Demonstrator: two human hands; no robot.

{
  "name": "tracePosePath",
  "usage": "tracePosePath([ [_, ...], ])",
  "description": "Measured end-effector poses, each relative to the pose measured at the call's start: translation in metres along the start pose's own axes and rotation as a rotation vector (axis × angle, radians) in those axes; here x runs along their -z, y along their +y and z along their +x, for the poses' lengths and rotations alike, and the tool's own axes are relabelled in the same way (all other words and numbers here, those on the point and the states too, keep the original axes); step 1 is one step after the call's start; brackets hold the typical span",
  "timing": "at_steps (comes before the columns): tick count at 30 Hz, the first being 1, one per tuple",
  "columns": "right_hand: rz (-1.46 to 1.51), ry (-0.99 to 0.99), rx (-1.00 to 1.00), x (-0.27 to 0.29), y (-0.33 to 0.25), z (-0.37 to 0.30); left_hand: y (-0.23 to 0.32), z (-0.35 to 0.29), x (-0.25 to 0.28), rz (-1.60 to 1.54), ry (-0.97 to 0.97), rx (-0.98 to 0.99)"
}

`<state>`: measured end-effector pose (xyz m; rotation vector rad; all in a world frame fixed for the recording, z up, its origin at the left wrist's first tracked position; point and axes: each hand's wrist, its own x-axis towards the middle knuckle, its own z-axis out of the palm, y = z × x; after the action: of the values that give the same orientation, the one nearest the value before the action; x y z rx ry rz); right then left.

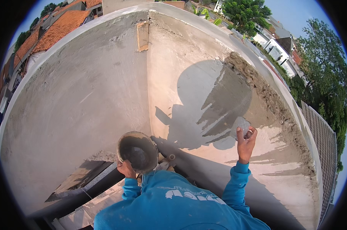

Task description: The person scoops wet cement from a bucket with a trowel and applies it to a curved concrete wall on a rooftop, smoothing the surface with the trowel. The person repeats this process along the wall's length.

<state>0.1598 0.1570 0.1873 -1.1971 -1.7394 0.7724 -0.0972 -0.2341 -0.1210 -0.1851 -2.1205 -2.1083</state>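
Observation:
My left hand (126, 168) grips the rim of a round, dark, mortar-stained bucket (152, 154) at its lower left. The bucket is tilted so its inside shows, with what looks like a little water or grey residue at the bottom. Out to the right, my right hand (246, 145) is closed on a clear plastic cup (240, 124), held up close to the right-hand plastered wall (173, 50). I cannot tell whether the cup holds anything. Dark wet patches (229, 101) streak down that wall, partly within my shadow.
A second plastered wall (85, 84) meets it at a corner, where a small wooden piece (142, 36) is set near the top. Rough, broken mortar (267, 90) runs below the right wall's upper edge. An opening (79, 178) sits low on the left.

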Motion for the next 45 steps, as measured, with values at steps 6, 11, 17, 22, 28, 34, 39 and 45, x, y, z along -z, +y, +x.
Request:
tracePosePath([
  [6,-0.022,-0.178,0.128,-0.069,-0.124,0.058,0.002,-0.002,-0.021,-0.177,0.065,0.128],
  [11,-0.056,0.07,0.153,-0.062,-0.172,0.097,0.03,-0.004,-0.025,-0.06,0.019,0.096],
  [17,0.26,0.156,0.041,-0.043,-0.119,0.051,0.052,-0.001,-0.032,-0.281,0.09,0.205],
  [22,0.076,-0.064,0.07,-0.051,-0.041,0.01,0.033,0.003,-0.022,-0.311,0.133,0.24],
  [28,-0.122,-0.58,0.089,-0.14,-0.079,0.006,0.039,0.012,-0.035,-0.32,0.263,0.374],
  [34,0.206,-0.004,0.145,-0.148,-0.187,0.099,0.069,0.007,-0.032,-0.273,0.251,0.344],
  [39,0.259,0.099,0.046,-0.114,-0.119,0.071,0.062,0.007,-0.033,-0.269,0.294,0.344],
  [45,0.173,-0.103,-0.099,-0.095,-0.045,0.013,0.034,0.012,-0.029,-0.242,0.204,0.306],
])
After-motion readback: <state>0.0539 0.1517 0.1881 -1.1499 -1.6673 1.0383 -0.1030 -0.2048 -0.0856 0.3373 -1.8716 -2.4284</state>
